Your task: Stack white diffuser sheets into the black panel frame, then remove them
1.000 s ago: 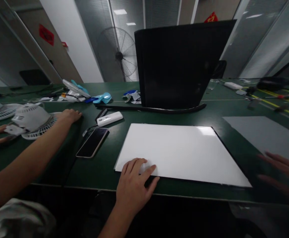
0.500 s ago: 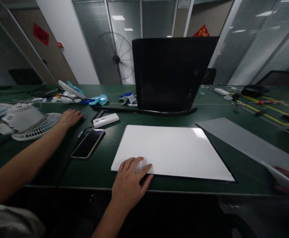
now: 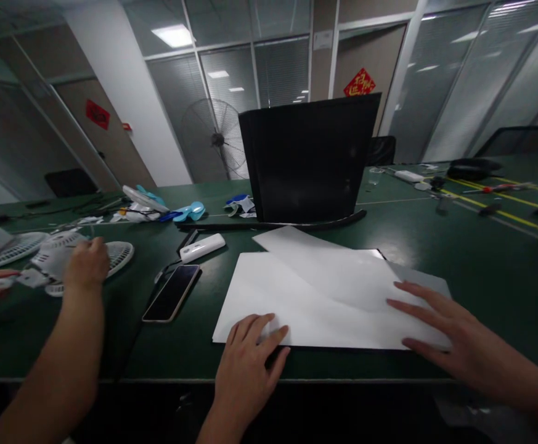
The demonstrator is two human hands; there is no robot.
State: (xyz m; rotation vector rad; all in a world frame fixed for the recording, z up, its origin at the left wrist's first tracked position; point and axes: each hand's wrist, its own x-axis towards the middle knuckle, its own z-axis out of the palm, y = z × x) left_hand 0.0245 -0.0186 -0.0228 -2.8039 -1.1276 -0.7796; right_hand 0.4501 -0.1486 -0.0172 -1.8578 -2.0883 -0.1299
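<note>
A white sheet [image 3: 269, 296] lies flat on the green table [image 3: 458, 240] in front of me. A second, greyish sheet [image 3: 342, 271] lies askew on top of it. My left hand [image 3: 250, 354] rests on the white sheet's near left corner, fingers spread and flat. My right hand [image 3: 448, 327] lies flat on the right end of the greyish sheet, fingers stretched out. Neither hand grips anything.
An upright stack of black panels [image 3: 305, 160] stands behind the sheets. A phone [image 3: 172, 293] and a white device [image 3: 203, 246] lie to the left. A co-worker's hand [image 3: 86, 262] rests on white fan parts [image 3: 116, 253]. Tools [image 3: 495, 188] lie at the far right.
My right hand has brought the greyish sheet from the right side of the table onto the white sheet. The co-worker's hand moved back onto the fan parts. My left hand stayed put.
</note>
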